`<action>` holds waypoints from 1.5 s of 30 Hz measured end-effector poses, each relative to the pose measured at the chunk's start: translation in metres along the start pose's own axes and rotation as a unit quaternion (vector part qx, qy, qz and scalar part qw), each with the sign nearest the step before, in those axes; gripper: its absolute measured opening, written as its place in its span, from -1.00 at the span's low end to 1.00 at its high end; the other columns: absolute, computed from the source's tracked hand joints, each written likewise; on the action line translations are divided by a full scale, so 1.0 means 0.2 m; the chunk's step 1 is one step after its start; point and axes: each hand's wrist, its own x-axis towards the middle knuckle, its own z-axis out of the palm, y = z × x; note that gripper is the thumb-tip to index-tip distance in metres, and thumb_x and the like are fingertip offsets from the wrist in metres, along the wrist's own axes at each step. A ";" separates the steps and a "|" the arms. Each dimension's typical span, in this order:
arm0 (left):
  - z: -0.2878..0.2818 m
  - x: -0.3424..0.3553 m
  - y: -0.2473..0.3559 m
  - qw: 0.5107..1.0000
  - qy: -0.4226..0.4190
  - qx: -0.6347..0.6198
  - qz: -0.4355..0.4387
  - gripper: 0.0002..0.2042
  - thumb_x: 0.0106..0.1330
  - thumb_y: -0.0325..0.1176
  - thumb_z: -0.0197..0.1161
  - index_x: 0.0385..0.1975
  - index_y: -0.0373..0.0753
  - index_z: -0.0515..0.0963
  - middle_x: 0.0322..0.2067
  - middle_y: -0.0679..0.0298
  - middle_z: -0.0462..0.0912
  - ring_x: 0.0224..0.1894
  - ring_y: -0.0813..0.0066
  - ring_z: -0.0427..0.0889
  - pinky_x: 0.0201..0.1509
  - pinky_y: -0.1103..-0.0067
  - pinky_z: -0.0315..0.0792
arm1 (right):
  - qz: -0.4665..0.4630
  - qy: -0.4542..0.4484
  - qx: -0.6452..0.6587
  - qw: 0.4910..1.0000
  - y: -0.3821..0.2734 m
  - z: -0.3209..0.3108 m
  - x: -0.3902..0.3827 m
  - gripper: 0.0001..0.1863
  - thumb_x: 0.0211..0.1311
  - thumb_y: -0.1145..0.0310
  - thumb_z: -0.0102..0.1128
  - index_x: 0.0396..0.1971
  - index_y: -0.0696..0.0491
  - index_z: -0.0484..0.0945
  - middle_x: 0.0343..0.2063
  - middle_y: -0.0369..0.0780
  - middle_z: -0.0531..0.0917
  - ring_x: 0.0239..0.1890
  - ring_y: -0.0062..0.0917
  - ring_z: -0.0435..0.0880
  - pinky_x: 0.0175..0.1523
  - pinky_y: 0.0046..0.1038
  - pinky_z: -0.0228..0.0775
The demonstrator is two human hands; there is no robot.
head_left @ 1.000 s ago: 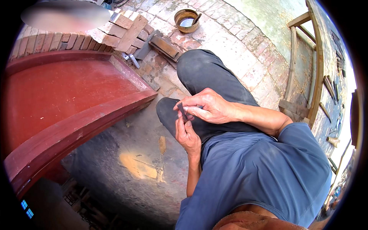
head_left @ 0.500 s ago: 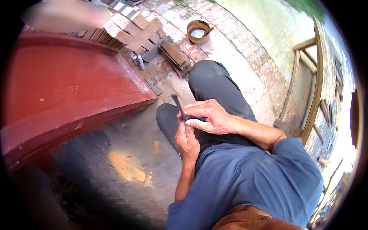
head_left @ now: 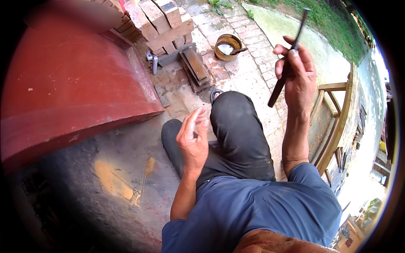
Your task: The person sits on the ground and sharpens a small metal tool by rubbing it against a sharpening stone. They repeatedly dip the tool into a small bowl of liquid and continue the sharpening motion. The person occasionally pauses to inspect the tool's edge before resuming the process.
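Observation:
My right hand [head_left: 301, 78] is raised at the upper right, out past my knee. Between its thumb and fingers is a slim dark chisel [head_left: 276, 93], slanted so the thick handle end points down and the narrow metal end stands above the fingers. My left hand [head_left: 194, 145] hovers over my lap with nothing in it. Its fingers are loosely bent and the thumb stands apart from them.
A large red-painted wooden piece [head_left: 84, 84] fills the left. Ahead are stacked bricks [head_left: 168, 31], dark flat blocks [head_left: 195, 65] and a brown bowl [head_left: 220, 51] with white contents. Yellowish dust [head_left: 112, 179] lies on the floor. A wooden bench [head_left: 344, 122] with tools stands right.
My hands have come apart from over my lap. The right one has lifted the chisel up and to the right; the left has let go and moved slightly left.

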 end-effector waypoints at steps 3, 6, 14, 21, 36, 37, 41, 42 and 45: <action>-0.01 0.06 -0.17 0.998 0.015 0.025 -0.049 -0.69 0.53 -0.44 0.32 0.21 -0.32 0.64 0.00 0.09 0.80 -0.11 0.30 0.81 0.02 0.42 0.64 | 0.107 -0.049 -0.141 0.983 0.27 -0.01 0.02 -0.49 0.58 0.47 0.14 0.47 -0.05 0.52 -0.28 -0.27 0.81 -0.52 -0.77 0.56 -0.41 -0.67 0.40; 0.08 0.12 -0.37 0.990 -0.015 0.044 -0.131 -0.67 0.51 -0.47 0.32 0.23 -0.29 0.63 -0.01 0.08 0.80 -0.14 0.32 0.81 -0.01 0.42 0.64 | 0.242 -0.108 -0.292 0.919 0.71 -0.04 -0.06 -0.40 0.49 0.50 0.20 0.48 -0.21 0.55 -0.35 -0.37 0.80 -0.56 -0.82 0.42 -0.42 -0.66 0.35; 0.43 0.37 -0.91 0.970 -0.163 0.165 -0.068 -0.59 0.41 -0.32 0.39 0.23 -0.22 0.63 0.40 0.07 0.55 -0.02 0.05 0.81 0.07 0.26 0.66 | 0.151 -0.259 -0.561 0.772 1.52 -0.07 -0.25 -0.50 0.36 0.33 0.32 0.30 -0.17 0.69 -0.30 -0.05 0.81 -0.26 -0.09 0.81 -0.12 -0.10 0.64; 0.61 0.60 -1.12 0.936 -0.258 0.220 -0.090 -0.61 0.34 -0.30 0.47 0.15 -0.18 0.64 0.62 0.12 0.22 -0.03 -0.01 0.81 -0.05 0.17 0.68 | 0.111 -0.296 -0.596 0.738 1.67 -0.03 -0.20 -0.35 0.16 0.49 0.33 0.33 -0.13 0.66 -0.32 -0.19 0.77 -0.30 -0.25 0.79 -0.23 -0.23 0.64; 0.71 0.63 -1.24 0.904 -0.300 0.270 -0.143 -0.28 0.39 -0.27 0.36 0.53 -0.35 0.30 0.69 0.05 -0.01 -0.12 -0.06 0.81 -0.13 0.16 0.68 | 0.111 -0.325 -0.629 0.697 1.70 0.06 -0.15 -0.34 0.22 0.47 0.26 0.38 -0.17 0.63 -0.42 -0.09 0.70 -0.38 -0.20 0.78 -0.28 -0.21 0.64; 0.72 0.59 -1.25 0.907 -0.295 0.278 -0.115 -0.25 0.41 -0.25 0.31 0.56 -0.39 0.25 0.69 -0.06 -0.07 -0.19 -0.11 0.81 -0.19 0.14 0.68 | 0.123 -0.324 -0.620 0.704 1.66 0.07 -0.15 -0.37 0.27 0.44 0.24 0.38 -0.18 0.63 -0.43 -0.07 0.69 -0.38 -0.19 0.79 -0.30 -0.20 0.64; 0.77 0.57 -1.21 0.911 -0.300 0.236 -0.156 -0.24 0.39 -0.23 0.31 0.55 -0.40 0.25 0.69 -0.11 -0.11 -0.07 -0.17 0.80 -0.09 0.09 0.68 | 0.108 -0.320 -0.636 0.694 1.70 0.01 -0.18 -0.40 0.31 0.38 0.25 0.38 -0.21 0.62 -0.43 -0.05 0.70 -0.41 -0.16 0.78 -0.33 -0.16 0.61; 0.77 0.59 -1.21 0.916 -0.291 0.228 -0.158 -0.25 0.38 -0.23 0.32 0.54 -0.39 0.27 0.68 -0.11 -0.09 -0.03 -0.18 0.79 -0.05 0.08 0.68 | 0.090 -0.311 -0.629 0.707 1.72 0.04 -0.15 -0.39 0.31 0.38 0.25 0.39 -0.22 0.61 -0.43 -0.05 0.70 -0.42 -0.15 0.77 -0.34 -0.16 0.61; 0.69 0.71 -1.24 0.922 -0.270 0.224 -0.165 -0.31 0.30 -0.20 0.43 0.42 -0.33 0.43 0.68 0.01 0.03 0.05 -0.14 0.77 0.04 0.09 0.65 | 0.076 -0.328 -0.637 0.694 1.73 0.11 -0.08 -0.36 0.29 0.41 0.22 0.41 -0.20 0.59 -0.44 -0.04 0.70 -0.44 -0.12 0.76 -0.34 -0.14 0.60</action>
